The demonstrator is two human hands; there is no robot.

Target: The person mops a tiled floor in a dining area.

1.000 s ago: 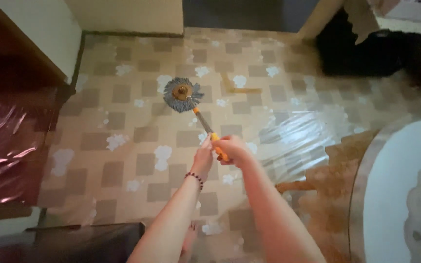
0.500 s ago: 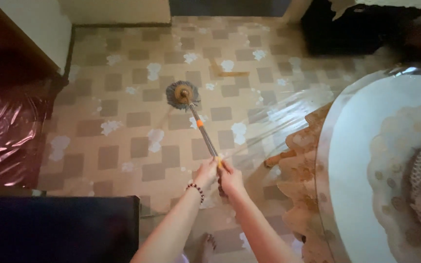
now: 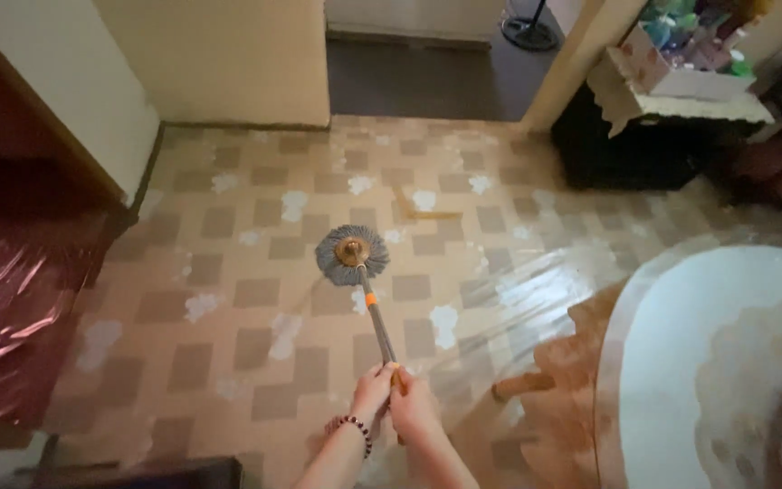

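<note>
Head view: one frame, looking down at a tiled floor [image 3: 255,299].
Left hand [image 3: 371,391]: closed around the mop handle [image 3: 378,330], beaded bracelet [image 3: 356,427] on the wrist.
Right hand [image 3: 414,404]: closed on the same handle, touching the left hand.
Mop head [image 3: 352,254]: round, grey strands, flat on the checked tiles ahead of the hands.
Table [image 3: 681,362]: round, white, at right.

Grey round mop [image 3: 352,255] flat on checked floor; orange-banded handle slanting back toward viewer
</note>
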